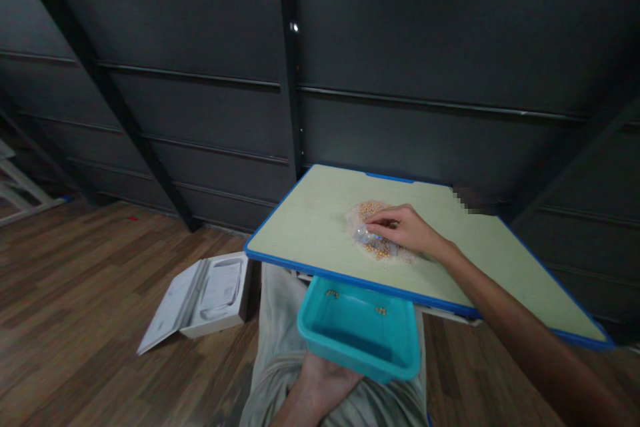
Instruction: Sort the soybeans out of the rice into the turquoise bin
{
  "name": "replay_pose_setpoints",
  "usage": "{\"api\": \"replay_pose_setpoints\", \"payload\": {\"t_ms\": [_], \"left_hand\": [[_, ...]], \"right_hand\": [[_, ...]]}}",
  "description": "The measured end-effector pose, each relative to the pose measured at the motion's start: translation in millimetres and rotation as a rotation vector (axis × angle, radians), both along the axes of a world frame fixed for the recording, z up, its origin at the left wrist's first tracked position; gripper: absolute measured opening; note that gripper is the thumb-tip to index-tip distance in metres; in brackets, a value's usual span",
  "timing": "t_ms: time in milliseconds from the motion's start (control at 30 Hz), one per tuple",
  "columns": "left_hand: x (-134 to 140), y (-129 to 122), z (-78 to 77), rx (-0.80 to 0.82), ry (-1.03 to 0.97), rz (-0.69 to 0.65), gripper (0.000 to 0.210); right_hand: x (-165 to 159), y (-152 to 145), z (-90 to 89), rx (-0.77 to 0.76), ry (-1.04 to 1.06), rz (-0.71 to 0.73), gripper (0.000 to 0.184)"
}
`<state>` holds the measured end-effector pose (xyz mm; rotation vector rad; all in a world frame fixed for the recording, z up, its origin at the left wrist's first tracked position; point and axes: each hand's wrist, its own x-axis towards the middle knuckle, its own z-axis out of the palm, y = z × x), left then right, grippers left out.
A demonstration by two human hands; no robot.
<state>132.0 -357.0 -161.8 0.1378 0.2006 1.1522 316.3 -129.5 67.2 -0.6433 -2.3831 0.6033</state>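
My left hand (327,380) is under the near side of a teal plastic tray (357,360) and holds it over my lap. Two small clusters of yellow beads (332,294) lie in the tray. Over the table, my right hand (407,230) has its fingers pinched together on a clear, shiny plastic thing (364,235), whose kind I cannot make out. Around and under it spreads a pile of pale grains (354,219) mixed with yellow, bead-like pieces (373,209). My right fingers hide part of the pile.
The pale green folding table (300,213) has a blue rim, and the tray's far edge sits against its near side. On the wooden floor (100,307) to the left lies an opened white box (215,293). A dark panelled wall (210,107) rises behind the table.
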Motion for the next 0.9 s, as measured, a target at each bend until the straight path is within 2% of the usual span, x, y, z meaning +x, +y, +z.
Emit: {"api": "replay_pose_setpoints", "payload": {"t_ms": [200, 500, 700, 900], "left_hand": [[0, -1, 0.0, 0.004, -0.025, -0.006, 0.064], [1, -1, 11.0, -0.031, 0.018, -0.008, 0.054], [2, 0, 6.7, -0.019, 0.026, 0.003, 0.05], [0, -1, 5.2, -0.012, 0.018, -0.001, 0.043]], "right_hand": [[-2, -5, 2.1, 0.013, -0.039, 0.046, 0.019], [-3, -7, -6.6, -0.024, -0.044, 0.09, 0.019], [-4, -13, -7.3, -0.127, -0.031, 0.129, 0.02], [-5, -11, -8.5, -0.064, -0.045, 0.113, 0.023]]}}
